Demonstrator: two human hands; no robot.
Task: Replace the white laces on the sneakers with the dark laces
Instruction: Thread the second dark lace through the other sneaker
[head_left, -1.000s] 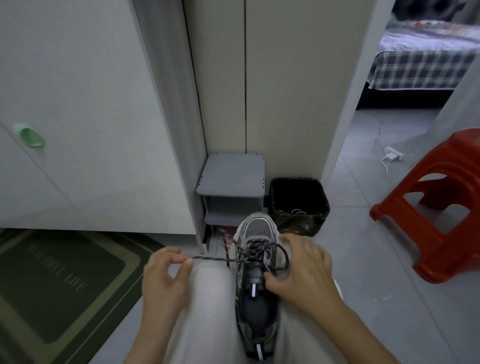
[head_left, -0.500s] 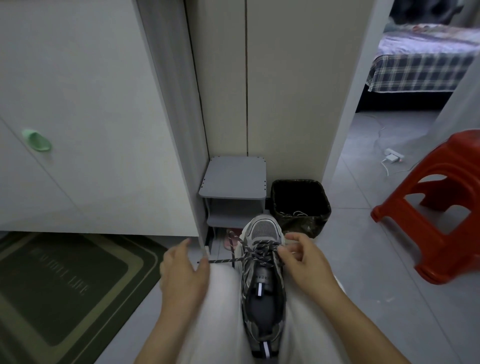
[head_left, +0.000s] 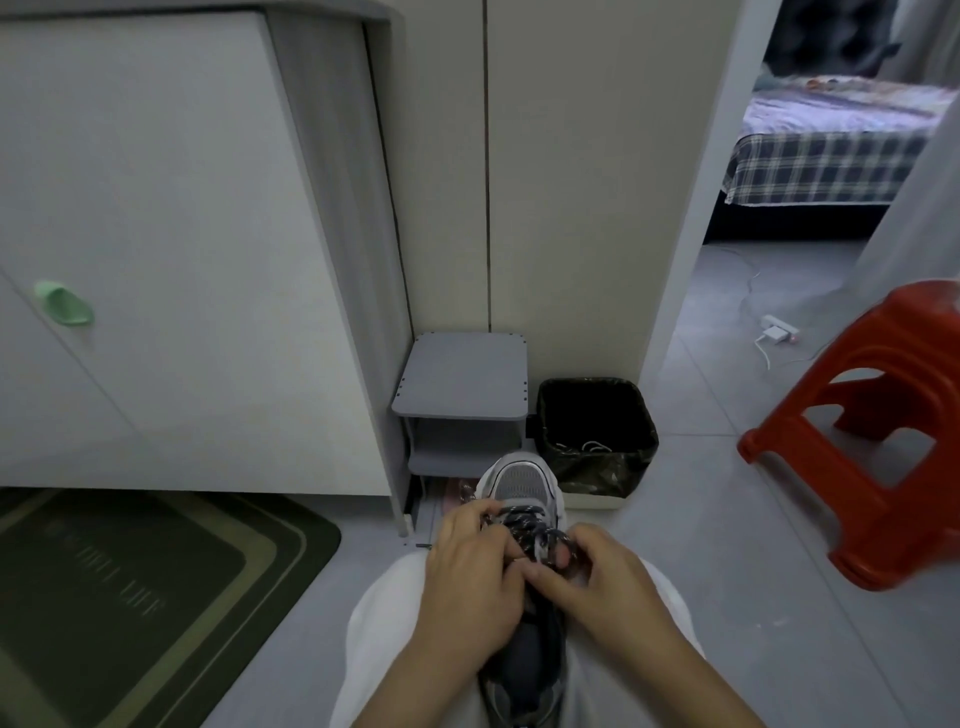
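A grey and black sneaker (head_left: 522, 483) lies between my knees, toe pointing away from me. A dark speckled lace (head_left: 527, 527) is threaded across its front. My left hand (head_left: 470, 582) covers the left side of the lacing, its fingers curled on the dark lace. My right hand (head_left: 605, 582) sits on the right side, and its fingers pinch a loop of the same lace. The two hands touch over the shoe's tongue. A white lace (head_left: 589, 447) lies inside the bin.
A black-lined bin (head_left: 597, 415) and a small grey shelf (head_left: 462, 379) stand just beyond the shoe against the wall. A red plastic stool (head_left: 872, 431) is at the right. A dark green mat (head_left: 130, 597) covers the floor at the left, below white cabinet doors (head_left: 171, 249).
My left hand has moved from out at the left, where it pulled the lace end sideways, in onto the shoe. Both hands now meet over the lacing.
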